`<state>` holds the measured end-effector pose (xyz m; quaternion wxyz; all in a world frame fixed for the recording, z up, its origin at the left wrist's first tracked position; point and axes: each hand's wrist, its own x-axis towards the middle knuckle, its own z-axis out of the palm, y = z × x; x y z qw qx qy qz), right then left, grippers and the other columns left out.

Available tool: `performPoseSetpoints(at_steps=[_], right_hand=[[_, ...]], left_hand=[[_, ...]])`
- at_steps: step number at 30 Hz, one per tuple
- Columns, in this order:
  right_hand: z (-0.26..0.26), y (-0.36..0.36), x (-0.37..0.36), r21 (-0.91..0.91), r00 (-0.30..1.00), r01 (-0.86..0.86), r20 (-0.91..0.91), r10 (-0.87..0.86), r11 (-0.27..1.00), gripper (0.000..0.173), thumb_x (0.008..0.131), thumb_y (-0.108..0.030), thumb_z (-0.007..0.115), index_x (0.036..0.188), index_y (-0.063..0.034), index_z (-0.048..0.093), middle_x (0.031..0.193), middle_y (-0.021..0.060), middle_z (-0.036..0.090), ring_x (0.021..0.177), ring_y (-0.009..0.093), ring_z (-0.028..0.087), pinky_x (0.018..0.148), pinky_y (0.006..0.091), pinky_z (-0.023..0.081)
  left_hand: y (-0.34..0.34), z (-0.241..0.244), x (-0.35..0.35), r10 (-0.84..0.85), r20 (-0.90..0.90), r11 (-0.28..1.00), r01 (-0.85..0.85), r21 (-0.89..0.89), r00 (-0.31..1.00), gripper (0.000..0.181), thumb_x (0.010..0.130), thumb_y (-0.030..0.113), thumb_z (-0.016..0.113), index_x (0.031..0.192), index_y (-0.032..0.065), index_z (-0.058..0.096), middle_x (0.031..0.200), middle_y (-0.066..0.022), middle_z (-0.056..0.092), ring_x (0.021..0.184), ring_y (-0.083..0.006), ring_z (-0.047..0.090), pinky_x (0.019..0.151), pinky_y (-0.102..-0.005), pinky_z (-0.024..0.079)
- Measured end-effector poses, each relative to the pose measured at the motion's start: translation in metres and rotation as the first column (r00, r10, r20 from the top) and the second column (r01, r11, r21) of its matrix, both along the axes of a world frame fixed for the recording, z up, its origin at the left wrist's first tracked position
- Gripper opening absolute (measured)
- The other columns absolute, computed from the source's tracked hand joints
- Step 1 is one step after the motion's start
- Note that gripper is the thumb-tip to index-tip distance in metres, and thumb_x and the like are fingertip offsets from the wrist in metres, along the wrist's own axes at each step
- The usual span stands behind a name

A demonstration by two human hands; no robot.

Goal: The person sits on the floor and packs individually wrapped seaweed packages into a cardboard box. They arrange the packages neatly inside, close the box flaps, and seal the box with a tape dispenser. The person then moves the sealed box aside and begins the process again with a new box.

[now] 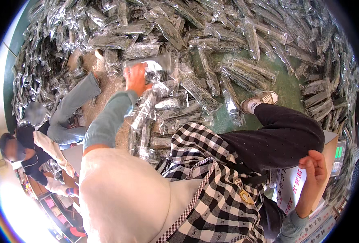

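My left hand reaches out over the heap, its fingers on a blurred packet in clear film of what looks like dried kelp. Bright glare and blur hide part of that grasp. Just below the hand lies another clear-wrapped packet, tilted. My right hand is raised at the right, beside my knee and above a cardboard box. Its fingers are loosely bent and apart, with nothing seen in them.
Heaped packets surround me on the floor. A digital scale with a lit green display stands at right, near white printed boxes. Another person sits at left, one leg stretched towards the heap. Shelving stands behind.
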<state>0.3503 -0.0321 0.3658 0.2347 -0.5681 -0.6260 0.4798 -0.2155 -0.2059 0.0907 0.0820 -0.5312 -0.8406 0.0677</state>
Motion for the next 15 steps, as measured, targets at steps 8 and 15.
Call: performPoseSetpoints(at_steps=[8, 15], right_hand=[[-0.008, -0.012, -0.062, 0.199, 0.946, -0.178, 0.306, 0.111, 0.964, 0.022, 0.091, -0.003, 0.059, 0.112, 0.0027, 0.06, 0.095, 0.0069, 0.066, 0.092, 0.014, 0.061, 0.086, 0.0244, 0.044], [-0.105, 0.055, -0.096, 0.144, 0.777, -0.589, 0.369, 0.51, 0.795, 0.029, 0.088, -0.004, 0.063, 0.116, -0.0003, 0.059, 0.095, 0.0119, 0.067, 0.088, 0.018, 0.063, 0.082, 0.0292, 0.047]], left_hand=[[-0.293, -0.2, 0.143, 0.977, 0.161, 0.158, -0.98, -0.121, 0.137, 0.102, 0.078, 0.063, 0.061, 0.145, -0.0025, 0.023, 0.143, -0.0324, 0.031, 0.131, -0.0528, 0.03, 0.109, -0.0608, 0.021], [-0.403, -0.19, 0.233, 0.77, 0.572, 0.246, -0.697, -0.674, -0.282, 0.118, 0.075, 0.077, 0.05, 0.148, -0.0065, 0.009, 0.144, -0.033, 0.032, 0.135, -0.0443, 0.032, 0.112, -0.0513, 0.022]])
